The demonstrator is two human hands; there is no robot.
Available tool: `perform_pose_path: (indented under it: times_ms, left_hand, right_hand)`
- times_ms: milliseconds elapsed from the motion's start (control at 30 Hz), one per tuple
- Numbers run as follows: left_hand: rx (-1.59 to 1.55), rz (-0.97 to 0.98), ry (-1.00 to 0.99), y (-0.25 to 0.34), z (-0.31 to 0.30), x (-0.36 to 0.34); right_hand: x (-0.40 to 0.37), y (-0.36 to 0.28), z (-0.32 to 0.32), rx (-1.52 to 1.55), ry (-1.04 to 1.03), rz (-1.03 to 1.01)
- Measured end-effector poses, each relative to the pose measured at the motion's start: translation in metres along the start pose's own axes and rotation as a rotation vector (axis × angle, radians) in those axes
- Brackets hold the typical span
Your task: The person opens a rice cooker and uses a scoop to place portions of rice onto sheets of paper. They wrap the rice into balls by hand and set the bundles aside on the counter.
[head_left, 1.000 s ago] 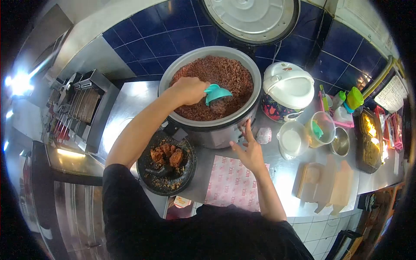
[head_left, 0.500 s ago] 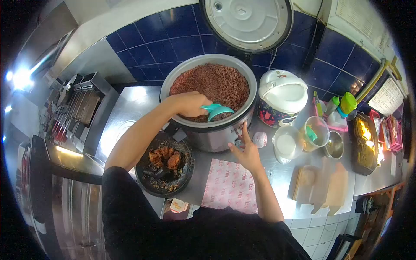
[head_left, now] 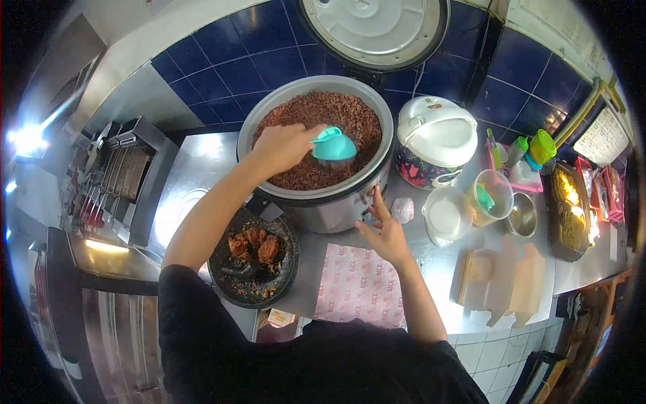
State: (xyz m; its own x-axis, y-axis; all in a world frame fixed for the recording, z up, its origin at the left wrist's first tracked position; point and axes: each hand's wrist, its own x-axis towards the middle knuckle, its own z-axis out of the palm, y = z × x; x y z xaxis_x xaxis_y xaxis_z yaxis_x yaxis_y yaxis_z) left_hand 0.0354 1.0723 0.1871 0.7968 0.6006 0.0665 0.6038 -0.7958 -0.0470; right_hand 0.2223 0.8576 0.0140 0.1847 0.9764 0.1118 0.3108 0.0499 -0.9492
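Note:
My left hand (head_left: pixel 288 147) is closed on the handle of a teal scoop (head_left: pixel 336 146). The scoop hangs over a large rice cooker (head_left: pixel 330 219) full of reddish-brown rice (head_left: pixel 323 108), its rounded underside turned up toward me. At the cooker's front right side is my right hand (head_left: pixel 385 237), fingers spread and fingertips by the outer wall; it holds nothing. Left of the pink printed paper sheet (head_left: pixel 359 286) sits a dark stone mortar (head_left: pixel 291 273) with fried pieces (head_left: pixel 257 244) and crumbs in it.
The cooker's lid (head_left: pixel 373 30) stands raised behind it. To the right are a white-lidded floral rice cooker (head_left: pixel 437 131), plastic containers (head_left: pixel 447 214), a metal bowl (head_left: pixel 522 217) and an unfolded brown box (head_left: pixel 501 286). A grill rack (head_left: pixel 124 172) stands at the left.
My left hand has lifted the scoop from the rice near the front rim and tipped it over. My right hand stays by the cooker's side.

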Motion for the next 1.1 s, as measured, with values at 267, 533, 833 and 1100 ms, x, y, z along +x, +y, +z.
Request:
perform_pose_path:
  times_ms: [267,533,833,1100]
  left_hand:
    - [-0.062,-0.081,-0.244,-0.010,0.002,0.003]
    - [-0.191,-0.004,-0.266,0.011,0.007,-0.012]
    - [-0.392,0.179,-0.446,-0.005,0.017,0.005]
    - [-0.398,0.080,-0.695,-0.020,0.027,0.020]
  right_hand:
    - [0.001,0.002,-0.002,-0.004,0.001,-0.005]
    - [0.002,0.005,0.001,0.041,-0.040,0.020]
    - [0.004,0.003,0.005,-0.002,-0.035,0.034]
    - [0.000,-0.005,0.008,-0.033,-0.017,0.065]
